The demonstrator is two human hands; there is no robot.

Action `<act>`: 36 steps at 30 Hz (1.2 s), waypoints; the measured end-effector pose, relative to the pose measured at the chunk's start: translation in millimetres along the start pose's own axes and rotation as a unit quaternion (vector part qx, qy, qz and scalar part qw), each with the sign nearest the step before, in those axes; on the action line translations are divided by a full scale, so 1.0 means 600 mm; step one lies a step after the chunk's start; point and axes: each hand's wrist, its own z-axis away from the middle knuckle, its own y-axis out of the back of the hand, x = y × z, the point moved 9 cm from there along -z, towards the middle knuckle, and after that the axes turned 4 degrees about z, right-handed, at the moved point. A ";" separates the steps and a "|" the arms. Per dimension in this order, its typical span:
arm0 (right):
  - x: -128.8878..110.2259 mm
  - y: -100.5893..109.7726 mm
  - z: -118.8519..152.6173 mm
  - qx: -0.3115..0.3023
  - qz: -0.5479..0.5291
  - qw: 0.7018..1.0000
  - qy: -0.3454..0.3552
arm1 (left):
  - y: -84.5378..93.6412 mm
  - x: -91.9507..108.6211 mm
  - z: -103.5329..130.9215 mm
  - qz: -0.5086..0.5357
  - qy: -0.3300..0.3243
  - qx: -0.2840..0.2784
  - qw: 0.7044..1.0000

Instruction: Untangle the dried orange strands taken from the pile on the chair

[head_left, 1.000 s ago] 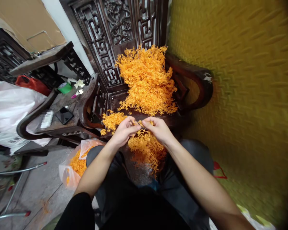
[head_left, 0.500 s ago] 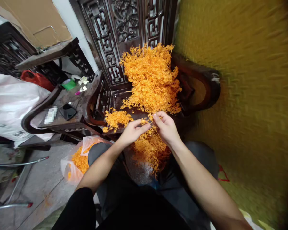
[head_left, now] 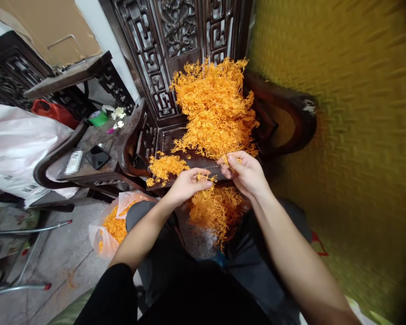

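Note:
My left hand point(head_left: 190, 184) pinches a small orange sprig point(head_left: 206, 178) between thumb and fingers, above the chair's front edge. To its right, my right hand point(head_left: 245, 169) has its fingers closed on orange sprig pieces point(head_left: 230, 160), partly hidden by the fingers. Behind both hands a large heap of tangled orange sprigs point(head_left: 216, 108) covers much of the dark wooden chair seat. A smaller orange pile point(head_left: 167, 168) lies at the seat's front left. Below my hands, another orange bunch point(head_left: 211, 210) hangs or lies between my knees; what supports it is hard to see.
A carved chair back point(head_left: 179, 27) rises behind the heap, with a curved armrest point(head_left: 304, 122) at right. At left stands a wooden side table point(head_left: 113, 140) with a phone point(head_left: 97, 157). A plastic bag of orange pieces point(head_left: 98, 234) sits on the floor by my left knee.
My hands have drawn apart. The right hand has shifted to the right and slightly up with its orange pieces, while the left stays nearly in place, still holding a sprig.

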 end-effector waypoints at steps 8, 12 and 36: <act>-0.010 -0.088 0.040 -0.140 0.377 0.908 0.119 | 0.006 -0.022 -0.001 0.044 0.040 -0.043 0.997; 0.009 -0.095 0.036 -0.184 0.359 0.911 0.085 | -0.007 -0.042 0.004 -0.006 0.069 -0.081 0.994; -0.040 -0.064 0.036 -0.039 0.427 0.877 0.216 | 0.034 -0.010 -0.017 0.165 -0.027 0.070 0.983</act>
